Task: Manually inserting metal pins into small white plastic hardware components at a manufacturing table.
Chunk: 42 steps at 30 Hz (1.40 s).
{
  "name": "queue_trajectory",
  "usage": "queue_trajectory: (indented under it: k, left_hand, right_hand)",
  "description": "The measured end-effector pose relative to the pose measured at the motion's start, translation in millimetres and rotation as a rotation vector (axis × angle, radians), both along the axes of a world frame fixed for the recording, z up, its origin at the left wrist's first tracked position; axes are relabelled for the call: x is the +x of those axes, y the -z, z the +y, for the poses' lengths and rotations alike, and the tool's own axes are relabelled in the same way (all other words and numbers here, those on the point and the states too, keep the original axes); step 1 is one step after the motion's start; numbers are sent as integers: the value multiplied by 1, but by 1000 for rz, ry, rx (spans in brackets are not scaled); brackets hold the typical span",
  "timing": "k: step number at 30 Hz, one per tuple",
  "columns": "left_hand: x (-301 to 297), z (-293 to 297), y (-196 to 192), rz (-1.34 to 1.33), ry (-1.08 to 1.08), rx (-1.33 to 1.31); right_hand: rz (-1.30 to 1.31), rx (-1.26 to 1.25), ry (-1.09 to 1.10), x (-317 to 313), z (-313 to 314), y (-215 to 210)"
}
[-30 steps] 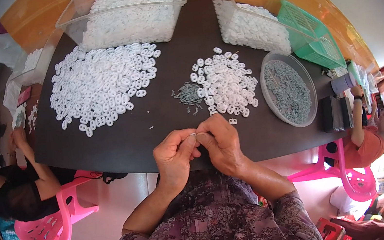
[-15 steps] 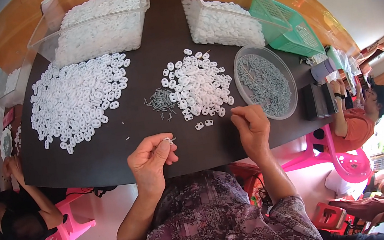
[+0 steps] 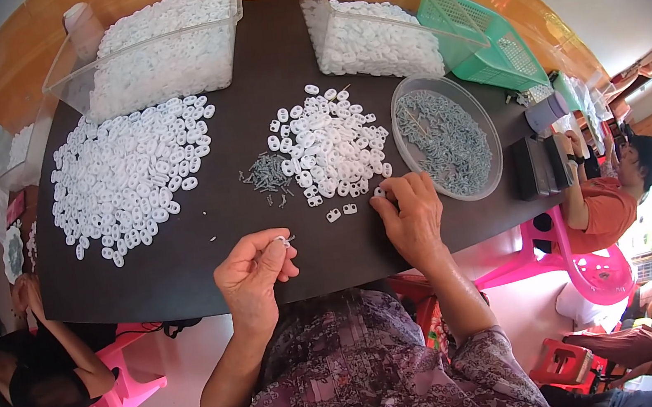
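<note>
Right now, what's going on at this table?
A person's left hand pinches a small white piece with a greyish bit sticking out. The right hand has its fingertips at a loose white piece; whether it's gripped is unclear. Ahead lies a pile of white pieces, between a small heap of grey screws and a round clear tub of more.

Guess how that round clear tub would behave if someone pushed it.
The tub is probably heavy for its size, holding many small grey pieces that look metallic. Seeming wide and shallow, it would likely slide rather than tip. Looking thin-walled, it may flex slightly.
</note>
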<state>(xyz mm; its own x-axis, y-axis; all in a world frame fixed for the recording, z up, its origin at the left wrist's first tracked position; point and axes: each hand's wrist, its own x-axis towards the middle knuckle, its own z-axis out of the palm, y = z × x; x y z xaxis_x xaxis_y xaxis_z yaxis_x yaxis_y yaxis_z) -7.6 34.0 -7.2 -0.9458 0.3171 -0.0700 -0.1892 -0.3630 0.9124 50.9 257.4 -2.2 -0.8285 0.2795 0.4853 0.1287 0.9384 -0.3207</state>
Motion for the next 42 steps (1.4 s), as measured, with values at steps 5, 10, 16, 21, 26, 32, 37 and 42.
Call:
queue_trajectory:
  k: [5,10,16,21,26,32,37,42]
  left_hand:
    - [0,0,-1,5,0,-2]
    - [0,0,-2,-15,18,-3]
    - [5,4,-7,17,81,4]
    - [9,9,-12,10,113,43]
    - [13,10,-11,0,85,28]
    - [14,4,-9,7,96,2]
    - [11,9,-8,-11,25,76]
    - [8,7,0,46,-46,139]
  right_hand:
    - [-9,151,-76,-1,-5,-5]
    - [20,211,-160,0,-2,-1]
    - [-5,-877,-113,6,-24,-17]
    - [-144,-1331,-223,-4,-41,-27]
    - [-153,-1483,-300,-11,-52,-18]
    - [-170,-1490,-309,-15,-60,-17]
    - [-143,-1411,-351,-15,-74,-16]
    - [-129,-1514,-370,-15,-80,-16]
